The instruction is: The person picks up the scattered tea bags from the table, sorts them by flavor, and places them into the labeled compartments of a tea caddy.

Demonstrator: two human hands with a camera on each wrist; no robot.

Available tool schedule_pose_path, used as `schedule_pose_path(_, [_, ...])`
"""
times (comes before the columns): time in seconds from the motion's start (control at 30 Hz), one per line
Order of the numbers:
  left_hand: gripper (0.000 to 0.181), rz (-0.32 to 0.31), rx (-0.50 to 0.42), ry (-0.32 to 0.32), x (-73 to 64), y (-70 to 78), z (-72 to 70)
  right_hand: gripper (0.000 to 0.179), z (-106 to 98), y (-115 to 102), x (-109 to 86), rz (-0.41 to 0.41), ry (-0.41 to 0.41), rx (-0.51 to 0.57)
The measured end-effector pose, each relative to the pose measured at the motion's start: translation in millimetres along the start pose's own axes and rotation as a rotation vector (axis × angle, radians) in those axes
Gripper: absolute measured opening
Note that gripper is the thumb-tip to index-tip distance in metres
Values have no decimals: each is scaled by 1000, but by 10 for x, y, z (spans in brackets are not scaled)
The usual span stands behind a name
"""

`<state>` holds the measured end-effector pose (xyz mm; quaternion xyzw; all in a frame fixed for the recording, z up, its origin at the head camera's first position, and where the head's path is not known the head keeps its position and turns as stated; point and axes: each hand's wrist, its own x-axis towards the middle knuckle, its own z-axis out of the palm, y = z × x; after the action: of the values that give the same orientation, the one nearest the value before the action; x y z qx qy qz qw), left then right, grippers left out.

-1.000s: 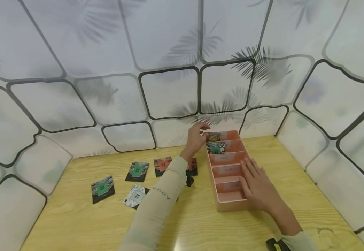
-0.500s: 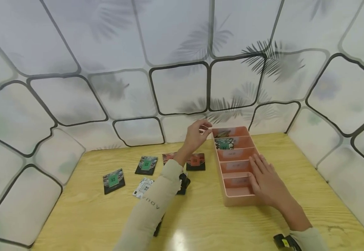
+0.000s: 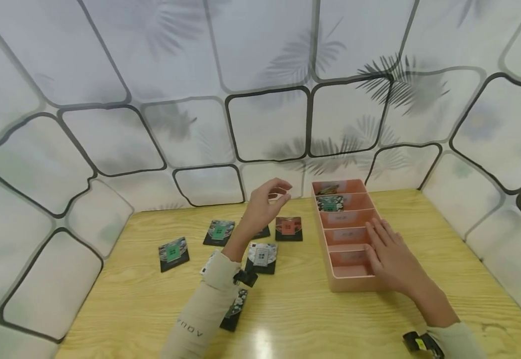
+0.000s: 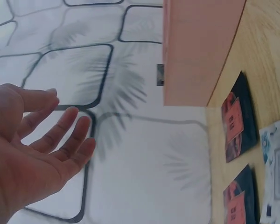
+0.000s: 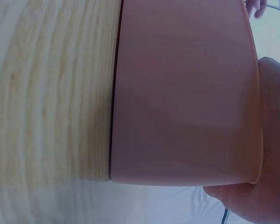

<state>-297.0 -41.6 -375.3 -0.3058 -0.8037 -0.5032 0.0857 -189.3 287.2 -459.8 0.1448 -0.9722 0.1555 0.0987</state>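
Note:
A pink divided box (image 3: 325, 244) stands on the table, its compartments in a row from back to front. In its farthest compartment is a dark packet (image 3: 329, 189), and the one before it holds a green-labelled floral packet (image 3: 330, 203). My left hand (image 3: 262, 207) hovers left of the box, above the packets, fingers loosely bent with nothing between them. Straight fingers of my right hand (image 3: 392, 257) rest on the box's right rim near the front. Below the left hand lie a red-labelled packet (image 3: 288, 228) and a white-labelled packet (image 3: 261, 258).
Further left lie two green-labelled packets (image 3: 219, 232) (image 3: 173, 253). A floral packet (image 3: 235, 310) is partly behind the left sleeve. Another red-labelled packet (image 4: 234, 205) shows in the left wrist view. A patterned fabric wall (image 3: 269, 124) encloses the wooden table (image 3: 305, 319).
My left hand has drawn back leftward from the box's far corner, leaving the packet in the farthest compartment. The right hand stays on the rim. The head view has shifted slightly.

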Motion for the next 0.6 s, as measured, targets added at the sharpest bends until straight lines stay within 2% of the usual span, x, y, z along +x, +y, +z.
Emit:
schedule_pose_path(0.23, [25,11,6,26,-321,97,-358,62,-99,-24,51,0,-50,1])
schedule_pose_path(0.43, [22,-70,13,76,-589,89,-549,64,-118,-3,130,6,-87,29])
schedule_pose_path(0.6, [25,-155,-4,64,-826,4,-615,63,-1,-5,109,11,-79,31])
